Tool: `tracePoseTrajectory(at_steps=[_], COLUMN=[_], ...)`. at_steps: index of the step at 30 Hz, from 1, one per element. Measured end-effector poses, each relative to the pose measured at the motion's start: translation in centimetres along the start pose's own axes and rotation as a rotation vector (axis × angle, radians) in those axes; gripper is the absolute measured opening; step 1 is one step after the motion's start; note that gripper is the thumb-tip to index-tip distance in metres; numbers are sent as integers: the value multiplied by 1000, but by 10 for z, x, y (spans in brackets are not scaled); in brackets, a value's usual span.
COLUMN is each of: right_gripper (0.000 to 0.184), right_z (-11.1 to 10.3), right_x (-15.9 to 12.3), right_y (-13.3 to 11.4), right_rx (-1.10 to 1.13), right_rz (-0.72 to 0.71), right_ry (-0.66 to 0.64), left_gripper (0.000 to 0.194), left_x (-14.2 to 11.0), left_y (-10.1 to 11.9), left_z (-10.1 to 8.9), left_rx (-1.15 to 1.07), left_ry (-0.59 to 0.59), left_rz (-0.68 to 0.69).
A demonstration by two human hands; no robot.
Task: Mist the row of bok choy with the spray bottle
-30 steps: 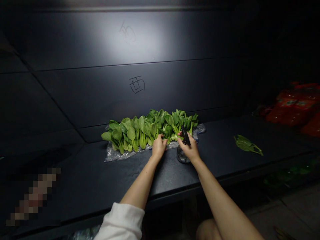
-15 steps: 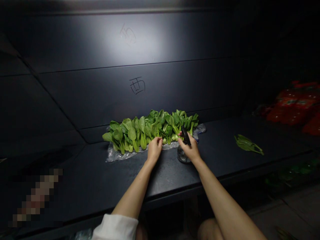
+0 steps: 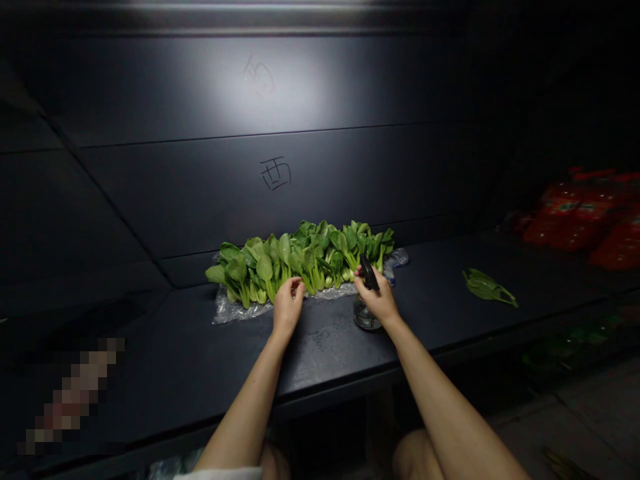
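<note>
A row of green bok choy [image 3: 310, 263] stands along the back wall on a clear plastic bag [image 3: 233, 312], white stems toward me. My left hand [image 3: 289, 305] is at the front edge of the row, left of its middle, fingers curled in; whatever they hold, if anything, is hidden. In my right hand [image 3: 381, 301] is a spray bottle with a black trigger head [image 3: 369, 272] and a clear body [image 3: 366, 317]. Its base appears to rest on the dark shelf, just in front of the row's right end.
Loose green leaves [image 3: 489, 288] lie on the dark shelf [image 3: 320, 353] to the right. Bottles of red drink [image 3: 575, 213] stand at the far right. A dark panel wall [image 3: 380, 167] with a drawn character rises behind. A pixelated patch [image 3: 75, 397] covers the left.
My left hand has moved left along the front of the bok choy. My right hand still holds the spray bottle in nearly the same place. The view has shifted slightly.
</note>
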State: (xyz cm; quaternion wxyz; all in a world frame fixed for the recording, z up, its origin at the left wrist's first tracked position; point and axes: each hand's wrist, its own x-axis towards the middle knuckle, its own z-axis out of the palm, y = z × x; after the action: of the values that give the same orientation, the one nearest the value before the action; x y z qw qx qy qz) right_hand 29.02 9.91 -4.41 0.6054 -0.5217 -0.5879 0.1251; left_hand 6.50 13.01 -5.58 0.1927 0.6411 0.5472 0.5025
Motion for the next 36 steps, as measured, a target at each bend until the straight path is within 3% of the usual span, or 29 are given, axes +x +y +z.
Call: tracePoseTrajectory(at_steps=[11, 27, 36], right_gripper=[30, 33, 34], right_z=[-1, -12, -20], right_x=[3, 16, 20], right_y=[7, 27, 32], right_rx=[-17, -78, -19], right_rz=[55, 175, 173], right_ry=[188, 345, 354], left_gripper=[24, 28, 29], left_x=[-13, -11, -13], left_y=[-34, -47, -47], left_z=[-14, -22, -18], left_rx=[110, 267, 311], left_ry=[108, 164, 189], left_rz=[120, 202, 208])
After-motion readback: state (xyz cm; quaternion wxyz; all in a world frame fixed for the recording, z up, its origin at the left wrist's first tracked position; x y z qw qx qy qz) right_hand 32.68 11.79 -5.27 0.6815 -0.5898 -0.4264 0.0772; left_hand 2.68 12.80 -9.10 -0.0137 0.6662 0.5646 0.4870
